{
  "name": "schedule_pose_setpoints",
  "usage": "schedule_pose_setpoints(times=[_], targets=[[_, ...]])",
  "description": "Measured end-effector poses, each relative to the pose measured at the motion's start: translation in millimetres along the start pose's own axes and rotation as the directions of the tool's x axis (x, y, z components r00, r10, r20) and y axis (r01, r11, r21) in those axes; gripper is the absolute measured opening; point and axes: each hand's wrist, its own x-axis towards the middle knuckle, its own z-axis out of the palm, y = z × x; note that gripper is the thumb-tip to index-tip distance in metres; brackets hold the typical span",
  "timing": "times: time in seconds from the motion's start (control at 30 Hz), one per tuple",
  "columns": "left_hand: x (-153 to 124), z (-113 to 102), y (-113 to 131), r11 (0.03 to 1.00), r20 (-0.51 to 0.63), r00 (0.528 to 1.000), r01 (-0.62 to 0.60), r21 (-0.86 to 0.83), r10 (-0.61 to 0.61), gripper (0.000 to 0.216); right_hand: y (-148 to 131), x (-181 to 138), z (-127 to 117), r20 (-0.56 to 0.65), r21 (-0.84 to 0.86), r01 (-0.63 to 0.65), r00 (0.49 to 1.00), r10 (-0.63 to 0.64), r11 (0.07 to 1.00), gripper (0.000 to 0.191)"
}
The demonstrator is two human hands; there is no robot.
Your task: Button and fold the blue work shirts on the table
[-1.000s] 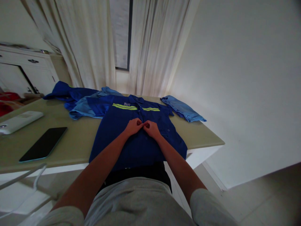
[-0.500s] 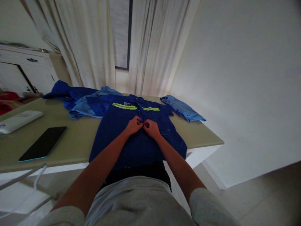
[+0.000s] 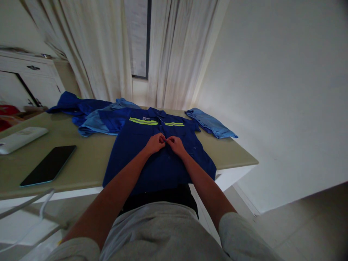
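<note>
A dark blue short-sleeved work shirt (image 3: 152, 168) with yellow-green reflective chest bands lies face up on the table (image 3: 233, 154), collar away from me, its lower hem over the front edge. My left hand (image 3: 156, 143) and my right hand (image 3: 176, 145) meet at the front opening, below the chest bands. Both pinch the cloth of the button placket, thumbs and forefingers nearly touching. Whatever button lies between the fingertips is hidden. A small round button shows on the shirt to the right of my right hand.
More blue clothing (image 3: 94, 117) lies bunched at the back left. A folded light blue garment (image 3: 211, 123) rests at the back right near the wall. On the left are a black tablet (image 3: 49, 166) and a white oblong device (image 3: 23, 140). Curtains (image 3: 103, 47) hang behind.
Both hands stay at the same spot on the placket, with the fingertips shifting slightly closer together. The view has moved a little; the shirt lies as before.
</note>
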Motion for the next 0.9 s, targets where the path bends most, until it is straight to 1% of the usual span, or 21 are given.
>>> schedule_pose_setpoints(times=[0.17,0.27,0.37,0.47,0.53,0.6,0.67,0.7,0.77,0.83,0.9], targets=[[-6.1,-2.3,9.9,0.988,-0.003,0.999,-0.048,0.145,0.049,0.021,8.1,6.8,2.4,0.028,0.040,-0.056,0.998,0.055,0.998,0.027],[-9.6,-2.4,10.5,0.956,0.013,0.994,-0.108,0.271,0.109,0.017,10.9,9.0,3.9,0.041,0.036,-0.072,0.997,0.071,0.997,0.024],[-11.2,-0.9,9.5,0.900,0.042,0.983,-0.181,0.397,0.180,0.016,7.8,9.1,3.7,0.037,0.016,-0.071,0.997,0.070,0.997,0.020],[-10.6,1.4,8.7,0.871,0.044,0.983,-0.177,0.458,0.177,0.016,-0.8,2.4,-4.6,0.036,-0.010,-0.050,0.998,0.050,0.999,0.017],[-9.8,2.3,8.2,0.882,0.039,0.992,-0.128,0.454,0.124,0.017,-7.1,-8.5,-17.7,0.074,-0.083,0.013,0.997,-0.007,0.996,0.016],[-9.3,2.4,7.6,0.899,0.037,0.996,-0.086,0.429,0.077,0.016,-12.1,-24.4,-36.0,0.157,-0.216,0.107,0.985,-0.073,0.971,0.024],[-9.4,2.0,6.8,0.910,0.033,0.997,-0.072,0.409,0.064,0.014,-16.1,-43.0,-56.9,0.239,-0.351,0.178,0.966,-0.096,0.919,0.032],[-9.6,1.9,6.2,0.911,0.031,0.997,-0.073,0.406,0.066,0.014,-18.0,-52.2,-67.2,0.257,-0.403,0.196,0.962,-0.095,0.894,0.031],[-10.1,2.1,4.7,0.910,0.031,0.997,-0.075,0.407,0.069,0.014,-22.2,-69.1,-86.3,0.249,-0.487,0.210,0.964,-0.095,0.848,0.025],[-10.1,2.6,3.3,0.910,0.038,0.997,-0.072,0.408,0.062,0.014,-26.6,-83.0,-102.2,0.217,-0.514,0.212,0.970,-0.113,0.831,0.018],[-9.7,2.6,3.2,0.911,0.045,0.998,-0.067,0.408,0.054,0.014,-30.1,-93.8,-113.6,0.215,-0.439,0.213,0.968,-0.128,0.873,0.014]])
